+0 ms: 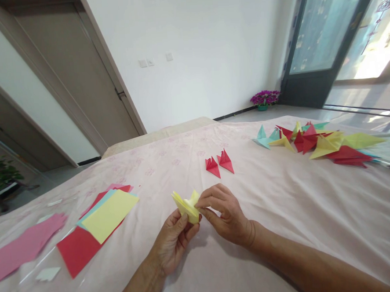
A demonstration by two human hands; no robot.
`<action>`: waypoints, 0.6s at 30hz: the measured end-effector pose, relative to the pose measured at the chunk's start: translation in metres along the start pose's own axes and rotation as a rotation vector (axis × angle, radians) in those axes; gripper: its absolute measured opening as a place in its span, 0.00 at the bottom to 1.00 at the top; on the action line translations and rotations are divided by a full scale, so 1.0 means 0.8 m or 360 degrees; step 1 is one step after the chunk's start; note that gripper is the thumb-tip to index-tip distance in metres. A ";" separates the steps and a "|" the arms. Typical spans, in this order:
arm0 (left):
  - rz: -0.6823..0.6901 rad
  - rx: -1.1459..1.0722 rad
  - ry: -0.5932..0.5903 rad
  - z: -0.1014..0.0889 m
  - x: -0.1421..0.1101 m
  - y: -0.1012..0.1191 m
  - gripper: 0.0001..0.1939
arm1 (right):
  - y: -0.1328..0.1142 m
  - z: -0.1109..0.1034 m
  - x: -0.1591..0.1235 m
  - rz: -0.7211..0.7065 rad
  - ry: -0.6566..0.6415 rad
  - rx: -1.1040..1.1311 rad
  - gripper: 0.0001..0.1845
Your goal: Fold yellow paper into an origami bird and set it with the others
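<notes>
A partly folded yellow paper crane [189, 209] is held between both hands over the bed. My left hand [174, 239] pinches its lower body between thumb and fingers. With thumb and fingertips, my right hand [226, 212] grips the crane's right side, and those fingertips partly cover the paper there. Just beyond my hands, two small red paper cranes [212, 167] stand side by side on the pale pink sheet [170, 174].
At left lie stacked sheets, with a yellow sheet [111, 215] uppermost, beside pink paper [31, 242] and white scraps [48, 274]. On the right rests a pile of colored paper cranes [327, 144]. Purple flowers [265, 97] stand by the wall.
</notes>
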State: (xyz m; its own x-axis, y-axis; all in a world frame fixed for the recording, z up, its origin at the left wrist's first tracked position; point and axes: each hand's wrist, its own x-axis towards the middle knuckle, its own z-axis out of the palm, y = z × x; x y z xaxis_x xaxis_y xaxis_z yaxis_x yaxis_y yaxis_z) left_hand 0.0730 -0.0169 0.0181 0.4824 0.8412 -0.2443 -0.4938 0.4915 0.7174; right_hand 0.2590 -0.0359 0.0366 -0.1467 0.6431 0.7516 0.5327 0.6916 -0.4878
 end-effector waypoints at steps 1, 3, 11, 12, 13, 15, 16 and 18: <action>0.0010 0.0008 -0.0003 0.000 0.000 0.000 0.17 | -0.001 -0.001 0.000 -0.0010 -0.0010 -0.0004 0.08; 0.0025 0.0037 -0.0010 0.000 -0.001 -0.002 0.16 | -0.002 -0.002 0.000 -0.0038 -0.0027 -0.0034 0.09; 0.0091 0.0164 0.0020 -0.001 -0.001 -0.005 0.16 | -0.005 -0.010 0.000 -0.0078 -0.0085 -0.0217 0.07; 0.0115 0.0187 0.0032 -0.001 -0.001 -0.006 0.15 | -0.005 -0.011 0.000 -0.0097 -0.0092 -0.0245 0.07; 0.0140 0.0213 0.0045 -0.001 -0.002 -0.007 0.15 | -0.006 -0.012 0.000 -0.0119 -0.0091 -0.0268 0.07; 0.0190 0.0268 0.0070 0.000 -0.003 -0.009 0.15 | -0.007 -0.013 0.000 -0.0165 -0.0066 -0.0291 0.05; 0.0211 0.0296 0.0081 0.001 -0.004 -0.010 0.14 | -0.008 -0.013 0.001 -0.0187 -0.0050 -0.0292 0.04; 0.0250 0.0348 0.0105 0.002 -0.005 -0.012 0.14 | -0.009 -0.013 0.001 -0.0219 -0.0019 -0.0284 0.03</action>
State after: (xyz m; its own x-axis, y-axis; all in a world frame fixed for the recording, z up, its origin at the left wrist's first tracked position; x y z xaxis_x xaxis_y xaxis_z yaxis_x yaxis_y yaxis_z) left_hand 0.0769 -0.0252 0.0133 0.3606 0.9196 -0.1556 -0.3873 0.2994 0.8720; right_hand 0.2634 -0.0438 0.0456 -0.2377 0.5512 0.7998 0.6460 0.7046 -0.2936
